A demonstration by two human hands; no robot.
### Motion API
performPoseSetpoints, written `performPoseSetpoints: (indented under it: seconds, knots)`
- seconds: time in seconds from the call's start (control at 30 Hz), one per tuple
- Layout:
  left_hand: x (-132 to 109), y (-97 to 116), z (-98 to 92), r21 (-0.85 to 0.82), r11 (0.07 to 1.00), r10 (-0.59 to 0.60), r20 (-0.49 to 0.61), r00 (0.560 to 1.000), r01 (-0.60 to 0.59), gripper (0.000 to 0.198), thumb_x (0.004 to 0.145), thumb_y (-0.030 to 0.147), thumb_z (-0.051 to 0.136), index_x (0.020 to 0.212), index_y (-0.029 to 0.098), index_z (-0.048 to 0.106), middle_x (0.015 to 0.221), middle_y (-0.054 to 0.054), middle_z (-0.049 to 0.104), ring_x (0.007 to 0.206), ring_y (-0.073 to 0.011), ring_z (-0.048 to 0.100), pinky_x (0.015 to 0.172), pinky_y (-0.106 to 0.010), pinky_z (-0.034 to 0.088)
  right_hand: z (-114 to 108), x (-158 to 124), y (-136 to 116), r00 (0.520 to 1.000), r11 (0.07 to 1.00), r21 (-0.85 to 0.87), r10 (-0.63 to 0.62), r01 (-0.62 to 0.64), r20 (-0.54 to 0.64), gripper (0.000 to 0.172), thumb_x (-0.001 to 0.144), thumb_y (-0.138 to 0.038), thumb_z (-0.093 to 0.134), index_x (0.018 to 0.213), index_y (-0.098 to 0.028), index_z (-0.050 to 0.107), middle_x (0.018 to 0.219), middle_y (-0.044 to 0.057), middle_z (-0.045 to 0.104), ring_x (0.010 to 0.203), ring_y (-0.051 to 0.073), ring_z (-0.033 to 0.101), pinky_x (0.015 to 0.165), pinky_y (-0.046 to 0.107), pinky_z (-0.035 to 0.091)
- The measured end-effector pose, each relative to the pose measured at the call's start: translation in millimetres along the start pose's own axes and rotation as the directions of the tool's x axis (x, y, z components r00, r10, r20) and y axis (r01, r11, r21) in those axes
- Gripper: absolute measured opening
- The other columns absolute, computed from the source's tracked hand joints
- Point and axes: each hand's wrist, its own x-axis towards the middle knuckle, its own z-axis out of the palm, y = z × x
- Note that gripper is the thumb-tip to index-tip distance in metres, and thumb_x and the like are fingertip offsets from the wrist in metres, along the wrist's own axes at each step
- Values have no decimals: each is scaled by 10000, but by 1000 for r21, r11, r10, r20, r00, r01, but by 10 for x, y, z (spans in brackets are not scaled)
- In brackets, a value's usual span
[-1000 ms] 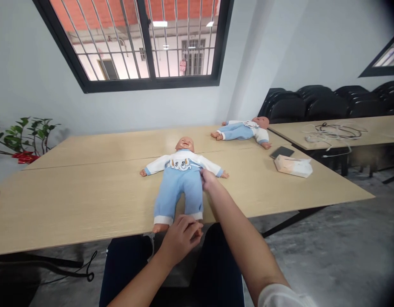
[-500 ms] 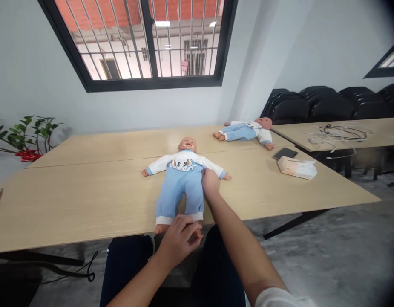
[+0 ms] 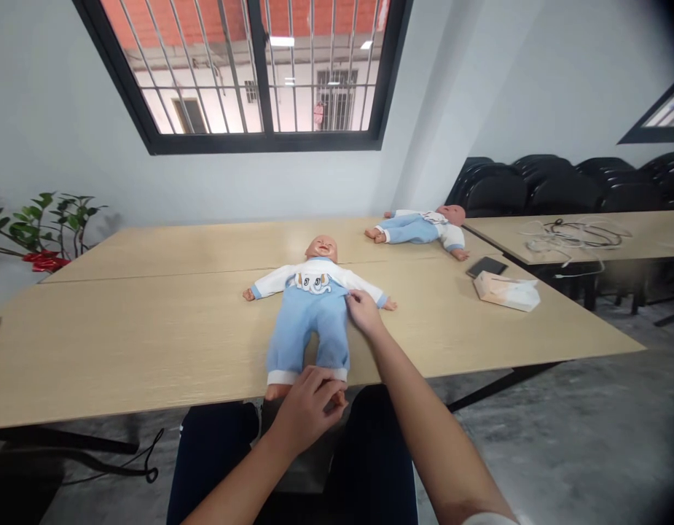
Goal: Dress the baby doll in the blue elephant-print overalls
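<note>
While the doll (image 3: 307, 317) lies face-up on the table (image 3: 151, 335), I have the left hand (image 3: 310, 401) curled around one foot (image 3: 341, 399), the right hand (image 3: 365, 312) pinching waist cloth (image 3: 339, 291); apparent step: clothing adjustment; next move requires gentle tension.

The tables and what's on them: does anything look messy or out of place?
Yes, mildly: the cables on the right-hand table lie in a loose tangle, with a white one dangling over the edge. The near doll lies face-up, with no visible damage.
</note>
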Motion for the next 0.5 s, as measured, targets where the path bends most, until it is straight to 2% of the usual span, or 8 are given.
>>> performPoseSetpoints:
  seconds: [0.1,0.2,0.27,0.33,0.37,0.43,0.47,0.5]
  knots:
    - [-9,63,-27,-22,999,-27,69,997,29,351,856,105,731,1175,220,640,1082,-68,656,1000,-222,636,871,-373,591,-11,29,-2,997,999,-30,27,-29,-69,300,905,-271,446,951,-161,721,1007,85,726,981,221,626,955,321,470]
    - [55,77,-223,-81,997,4,151,988,8,436,882,278,767,1287,242,610,1161,-83,674,1060,-234,646,913,-386,589,-19,43,-34,991,996,-65,51,-59,-122,260,881,-270,461,958,-167,687,1033,101,706,1037,241,606,987,345,455]
    - [190,-60,-437,-104,994,-2,137,991,17,386,941,351,691,1304,244,611,1194,-87,686,1094,-232,647,943,-383,570,-38,51,-50,990,995,-74,63,-73,-125,256,868,-264,472,1008,-173,666,1049,96,704,1027,240,616,972,345,463]
    - [402,-366,-653,-88,987,-134,36,990,137,221,1012,299,540,1179,234,669,1128,-70,718,1061,-211,659,954,-363,545,-73,66,-60,991,993,-80,75,-84,-109,266,858,-251,473,1044,-178,649,1023,83,710,963,237,637,922,343,482]
    - [529,-575,-738,-67,964,-261,-35,965,258,227,1027,305,494,1096,227,696,1075,-65,734,1013,-206,670,927,-350,540,-96,79,-69,992,993,-83,80,-89,-101,269,852,-241,472,1049,-180,644,1009,80,712,944,238,643,907,343,486]
    - [791,-1049,-830,-19,825,-563,-111,819,565,294,1037,310,437,1074,209,711,1064,-70,758,1017,-212,682,919,-342,528,-143,125,-119,991,990,-113,67,-80,-113,272,840,-220,473,1050,-181,641,1035,89,709,972,246,644,917,349,481]
    - [916,-1283,-831,14,740,-670,-74,739,672,301,1030,296,433,1077,205,716,1059,-68,768,1014,-214,690,925,-344,523,-161,162,-171,991,988,-142,44,-62,-127,271,837,-211,476,1048,-182,644,1068,98,705,1004,250,638,933,351,475]
    - [1030,-1498,-804,26,714,-698,-37,715,699,281,1012,278,464,1051,189,728,1035,-76,778,999,-219,700,946,-353,514,-171,211,-244,991,983,-179,6,-30,-136,271,836,-203,480,1048,-182,648,1104,105,701,1033,252,632,948,351,469]
